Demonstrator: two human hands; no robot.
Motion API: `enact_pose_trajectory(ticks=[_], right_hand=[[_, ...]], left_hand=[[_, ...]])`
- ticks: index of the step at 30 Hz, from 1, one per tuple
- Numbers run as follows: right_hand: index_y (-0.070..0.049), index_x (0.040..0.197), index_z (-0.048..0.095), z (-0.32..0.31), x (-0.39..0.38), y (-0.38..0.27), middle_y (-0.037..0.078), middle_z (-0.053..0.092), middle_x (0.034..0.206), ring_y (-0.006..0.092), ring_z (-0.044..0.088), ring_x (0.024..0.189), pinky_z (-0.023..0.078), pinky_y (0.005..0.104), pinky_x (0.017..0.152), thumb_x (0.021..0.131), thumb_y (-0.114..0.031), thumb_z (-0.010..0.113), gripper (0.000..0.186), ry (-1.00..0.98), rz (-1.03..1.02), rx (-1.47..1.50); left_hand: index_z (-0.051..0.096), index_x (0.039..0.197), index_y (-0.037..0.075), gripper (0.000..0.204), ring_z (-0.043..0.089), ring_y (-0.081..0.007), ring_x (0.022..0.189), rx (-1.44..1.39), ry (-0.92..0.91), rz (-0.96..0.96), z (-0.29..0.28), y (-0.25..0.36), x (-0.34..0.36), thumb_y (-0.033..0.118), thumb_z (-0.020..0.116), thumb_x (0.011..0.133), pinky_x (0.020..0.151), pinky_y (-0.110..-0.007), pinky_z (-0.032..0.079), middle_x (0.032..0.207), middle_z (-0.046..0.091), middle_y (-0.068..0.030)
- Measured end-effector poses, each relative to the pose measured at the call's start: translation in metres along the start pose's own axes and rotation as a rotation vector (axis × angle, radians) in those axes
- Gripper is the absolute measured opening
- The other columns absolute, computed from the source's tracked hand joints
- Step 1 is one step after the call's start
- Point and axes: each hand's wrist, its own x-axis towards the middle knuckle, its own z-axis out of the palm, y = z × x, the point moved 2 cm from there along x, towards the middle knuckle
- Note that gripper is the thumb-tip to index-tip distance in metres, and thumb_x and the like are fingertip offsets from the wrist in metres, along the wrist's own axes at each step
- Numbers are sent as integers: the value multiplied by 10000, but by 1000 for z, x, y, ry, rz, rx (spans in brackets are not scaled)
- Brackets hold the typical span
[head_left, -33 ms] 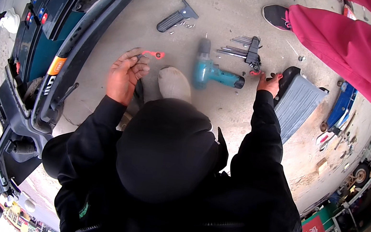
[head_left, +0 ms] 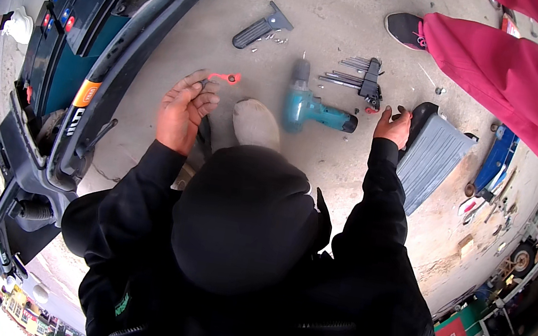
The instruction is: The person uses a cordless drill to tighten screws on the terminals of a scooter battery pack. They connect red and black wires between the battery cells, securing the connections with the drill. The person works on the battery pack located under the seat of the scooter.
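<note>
Orange plastic clip point(head_left: 225, 78) pinched in left hand point(head_left: 183, 112) fingers above concrete floor point(head_left: 350, 12); could slip (grip only fingertip-deep). Right hand point(head_left: 392, 125) fingers curled beside teal cordless drill point(head_left: 313, 108), risk of knocking it.

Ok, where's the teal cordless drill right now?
In the head view the teal cordless drill lies on the concrete floor, just left of the right hand, below the hex key set.

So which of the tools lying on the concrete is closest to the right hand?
The black holder of hex keys, fanned out just above the right hand. The teal cordless drill lies a little further to its left, and the black handle-shaped part is far off.
</note>
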Motion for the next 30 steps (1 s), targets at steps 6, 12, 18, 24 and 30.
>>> enact_pose_trajectory(ticks=[6, 12, 18, 24, 30], right_hand=[[-13, 1008, 649, 29, -51, -195, 176, 688, 922, 329, 687, 795, 540, 409, 715, 857, -124, 672, 189, -346, -582, 416], [-31, 1069, 553, 112, -46, -254, 221, 611, 1061, 416, 664, 875, 558, 490, 748, 848, -219, 697, 324, -376, -612, 62], [-70, 994, 603, 124, -45, -257, 178, 625, 1035, 404, 674, 827, 564, 486, 715, 864, -218, 673, 209, -317, -737, 0], [-63, 933, 632, 76, -47, -242, 154, 673, 864, 306, 666, 660, 532, 420, 638, 835, -207, 693, 185, -311, -517, 463], [25, 943, 608, -150, -72, -350, 71, 659, 839, 100, 608, 692, 484, 244, 614, 947, -89, 613, 115, -965, -562, 1051]], left_hand=[[603, 1214, -24, 292, 691, -222, 1005, -54, -23, 46, 2, 3, -3, 144, 583, 976, 849, -293, 551, 1106, 691, -163], [594, 1233, -30, 267, 642, -234, 1141, -51, 12, 100, 18, 32, -31, 75, 531, 996, 883, -246, 547, 1217, 643, -153], [625, 1095, 1, 191, 659, -213, 1058, -192, 14, 124, 15, 54, -57, 75, 644, 920, 898, -306, 496, 1082, 679, -131], [599, 989, 97, 95, 639, -228, 1126, -207, -163, 137, 14, 93, -72, 92, 668, 924, 916, -330, 509, 1161, 665, -102], [569, 1305, 31, 367, 665, -159, 930, 41, -45, 417, 4, 165, -101, 247, 559, 1008, 801, -282, 526, 1149, 658, -75]])
